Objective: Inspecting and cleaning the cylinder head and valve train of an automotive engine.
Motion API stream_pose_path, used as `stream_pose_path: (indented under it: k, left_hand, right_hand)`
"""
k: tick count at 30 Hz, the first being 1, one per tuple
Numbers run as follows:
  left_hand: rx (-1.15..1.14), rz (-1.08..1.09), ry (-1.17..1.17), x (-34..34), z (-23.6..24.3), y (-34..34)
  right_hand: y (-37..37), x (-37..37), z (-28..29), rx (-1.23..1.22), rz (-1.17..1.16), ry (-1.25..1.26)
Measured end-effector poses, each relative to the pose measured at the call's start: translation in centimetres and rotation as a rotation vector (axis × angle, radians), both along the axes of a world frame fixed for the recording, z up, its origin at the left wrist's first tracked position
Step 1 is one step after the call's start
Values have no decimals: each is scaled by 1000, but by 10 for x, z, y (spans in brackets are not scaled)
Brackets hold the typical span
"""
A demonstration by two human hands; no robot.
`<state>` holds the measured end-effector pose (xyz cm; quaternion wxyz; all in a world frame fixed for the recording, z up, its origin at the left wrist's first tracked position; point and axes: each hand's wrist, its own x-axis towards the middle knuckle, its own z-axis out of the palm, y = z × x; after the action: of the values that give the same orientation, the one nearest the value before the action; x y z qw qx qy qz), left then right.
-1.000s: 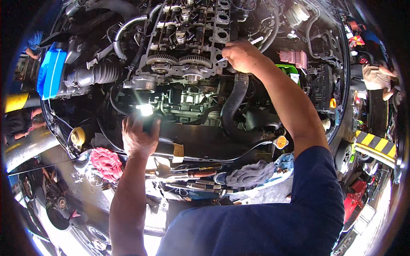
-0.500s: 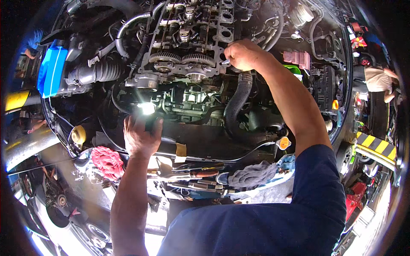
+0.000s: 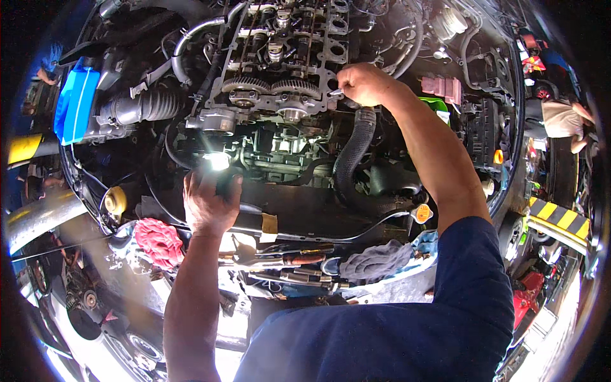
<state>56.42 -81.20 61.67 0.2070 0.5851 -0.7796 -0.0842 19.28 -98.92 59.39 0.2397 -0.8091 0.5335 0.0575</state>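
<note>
Your step in hand appears to be close work by hand: left grip (image 3: 212,200) around a lit lamp (image 3: 219,161), right grip (image 3: 366,84) pinched on a small pale piece (image 3: 336,92) at the engine's (image 3: 277,67) edge, calling next for steady fingers.

Engine (image 3: 294,88) behind; tools (image 3: 300,260) before — rag (image 3: 158,243) left, cloth (image 3: 377,261) right

A dark-blue, short-sleeved shirt (image 3: 382,344) is worn at the near side, with left hand (image 3: 210,204) and right hand (image 3: 366,84) bare.
</note>
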Motion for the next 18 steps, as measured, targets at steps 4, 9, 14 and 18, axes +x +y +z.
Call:
stream_pose_path:
  k: [4,9,14,18]
  left_hand:
    - [16,11,21,0,-1,0]
    - [31,18,10,0,0,1]
    - [59,19,-9,-1,1,0]
    - [10,25,-7,-1,1,-1]
  right_hand:
    - [5,0,-2,-63,81,-9]
    - [8,0,-5,-49,-44,22]
    - [11,-4,-11,-82,99,-97]
    - [12,-1,-10,-78,10,-113]
